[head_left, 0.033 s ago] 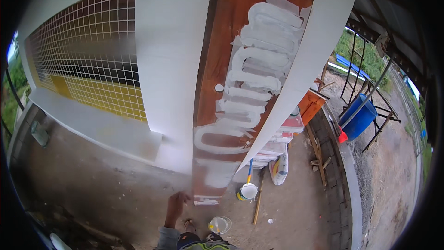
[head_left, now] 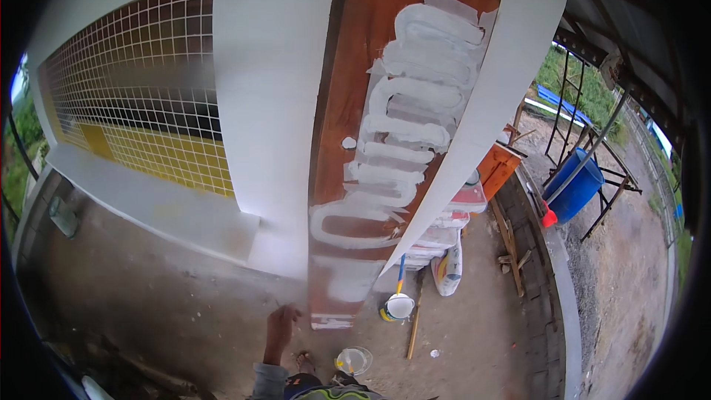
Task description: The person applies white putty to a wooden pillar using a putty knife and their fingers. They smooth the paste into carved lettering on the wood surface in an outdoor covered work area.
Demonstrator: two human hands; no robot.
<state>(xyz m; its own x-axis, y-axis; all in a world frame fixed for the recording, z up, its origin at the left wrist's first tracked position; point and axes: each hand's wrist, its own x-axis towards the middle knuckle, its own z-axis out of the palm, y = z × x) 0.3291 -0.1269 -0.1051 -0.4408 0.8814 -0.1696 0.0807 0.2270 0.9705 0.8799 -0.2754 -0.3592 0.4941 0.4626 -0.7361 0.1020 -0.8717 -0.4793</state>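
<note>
My left hand [head_left: 283, 330] is raised at the bottom centre, beside the lower end of a long reddish-brown wooden panel [head_left: 348, 59] streaked with thick white paint. Its fingers are curled around or pinching something thin that I cannot make out; whether it touches the panel is unclear. My right hand is out of view. Near my feet stands a pale container [head_left: 354, 361] with a yellowish patch. Beyond it is a bucket of white [head_left: 400, 306], with a blue-and-yellow pole [head_left: 401, 272] upright in it.
A white wall [head_left: 270, 104] with a gridded window [head_left: 133, 89] and ledge [head_left: 148, 192] is at left. Stacked sacks [head_left: 446, 270], wooden offcuts [head_left: 507, 248], a stick [head_left: 412, 337], a blue barrel [head_left: 576, 185] and metal frames stand or lie to the right.
</note>
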